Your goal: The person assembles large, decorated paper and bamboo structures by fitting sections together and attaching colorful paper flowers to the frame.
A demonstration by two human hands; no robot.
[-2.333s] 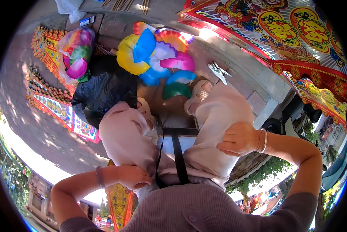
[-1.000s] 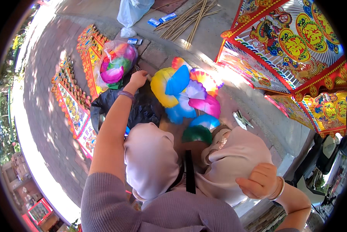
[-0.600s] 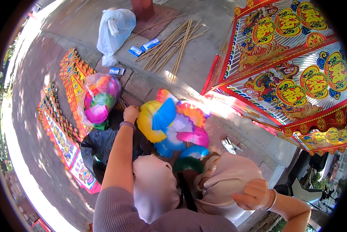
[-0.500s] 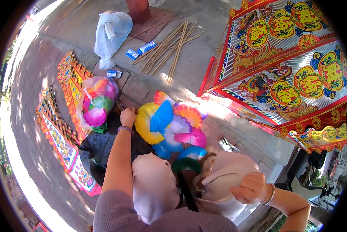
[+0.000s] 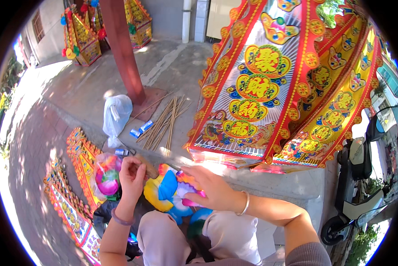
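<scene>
My left hand [image 5: 132, 175] is raised beside a clear plastic bag of coloured paper flowers [image 5: 106, 179]. Its fingers are curled into a pinch; whatever they hold, if anything, is too small to make out. My right hand [image 5: 210, 186] hovers over or touches the loose pile of fabric-like flower petals in yellow, blue, white and pink [image 5: 168, 186]. Its fingers are stretched and the thumb stands apart, so it looks open. The hand covers the pile's right part. Below the pile, between my knees, a dark green petal piece [image 5: 196, 228] shows.
Large printed paper lanterns [image 5: 258, 88] stand at the right. Beyond the pile lie bamboo sticks [image 5: 165, 124], small blue-white boxes [image 5: 140, 128] and a white plastic bag [image 5: 117, 115] by a red post [image 5: 126, 57]. Printed panels [image 5: 70, 208] lie left; a scooter [image 5: 358, 177] stands far right.
The view has tilted up, showing more of the lanterns and post. My left hand has lifted from the ground beside the pile. My right hand has moved from my lap to over the petals, its fingers opening.
</scene>
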